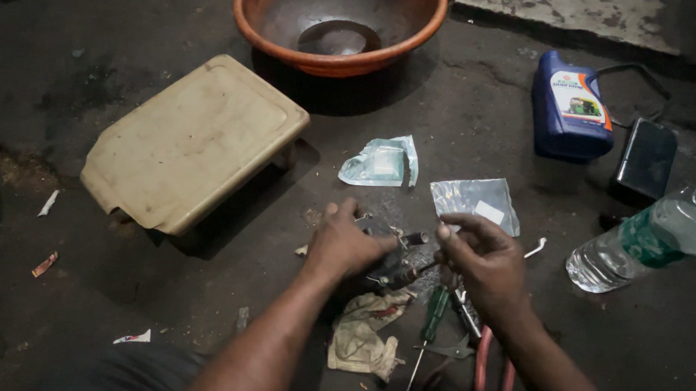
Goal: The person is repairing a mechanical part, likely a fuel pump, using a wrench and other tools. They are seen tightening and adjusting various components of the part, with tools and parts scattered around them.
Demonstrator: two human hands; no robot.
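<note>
Head view looks down on a dark, stained concrete floor [129,58], and we run from the biggest things to the smallest. At the far edge of the floor an orange basin [339,23] sits upright with a little dark liquid pooled in it, out of the way of our arms. Toward the left edge stands a cream plastic stool [193,140], its flat top bare. Near the right edge a blue oil jug [571,105] stands upright beside a flat black case [646,157], and a clear water bottle [647,245] lies on its side. Between these and us lie two opened clear packets [474,200], slack and flat. A stained rag [363,335] is spread just under our hands, probably to catch small bits. A green-handled screwdriver [430,324] and red-handled pliers [493,369] lie at our right, handles toward us, easy to pick up.

Our left hand [344,244] closes over a small dark metal part [396,260], fingers wrapped to steady it just above the floor. Our right hand [482,258] meets the part from the other side with fingertips drawn together, but we cannot tell what they pinch, if anything.
</note>
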